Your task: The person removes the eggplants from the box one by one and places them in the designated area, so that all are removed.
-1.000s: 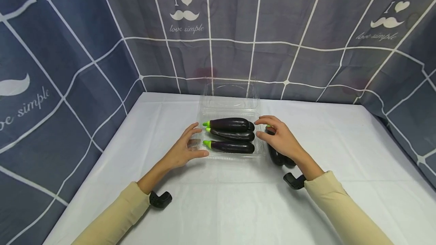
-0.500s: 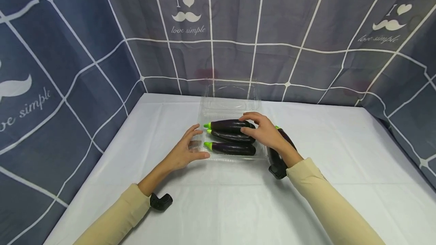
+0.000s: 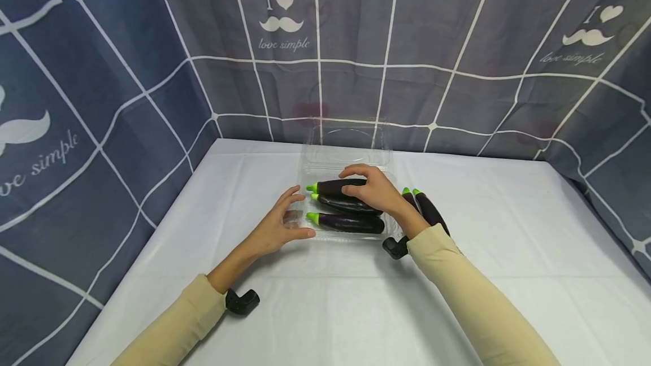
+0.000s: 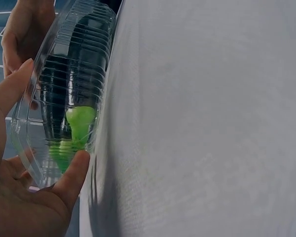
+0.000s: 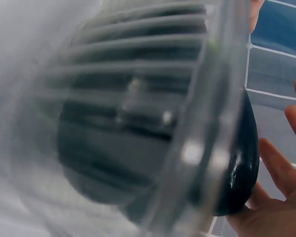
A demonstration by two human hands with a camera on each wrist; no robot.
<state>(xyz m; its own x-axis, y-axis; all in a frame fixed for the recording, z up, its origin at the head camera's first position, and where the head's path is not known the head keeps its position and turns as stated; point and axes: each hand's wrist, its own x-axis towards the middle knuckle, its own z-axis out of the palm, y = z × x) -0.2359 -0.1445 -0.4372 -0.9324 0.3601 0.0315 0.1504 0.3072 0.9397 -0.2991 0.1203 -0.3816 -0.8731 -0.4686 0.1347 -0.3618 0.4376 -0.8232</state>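
Note:
A hinged clear plastic container lies with its lid raised, holding several dark eggplants with green stems. My left hand is at its left end, fingers and thumb spread; in the left wrist view the thumb and a fingertip reach the ridged wall. Over the container, my right hand has its fingers and thumb straddling the rearmost eggplant, covering its right part. The front eggplant is fully visible. In the right wrist view an eggplant rises above the rim, with spread fingers beside it.
Two more eggplants lie on the white cloth to the container's right, partly behind the right wrist and sleeve. A grey checked curtain stands right behind the table's back edge. Black wrist cameras hang below both wrists.
My right hand has moved left from beside the container to over the rearmost eggplant. The loose eggplants on the right are covered differently by that arm. My left hand has stayed in place.

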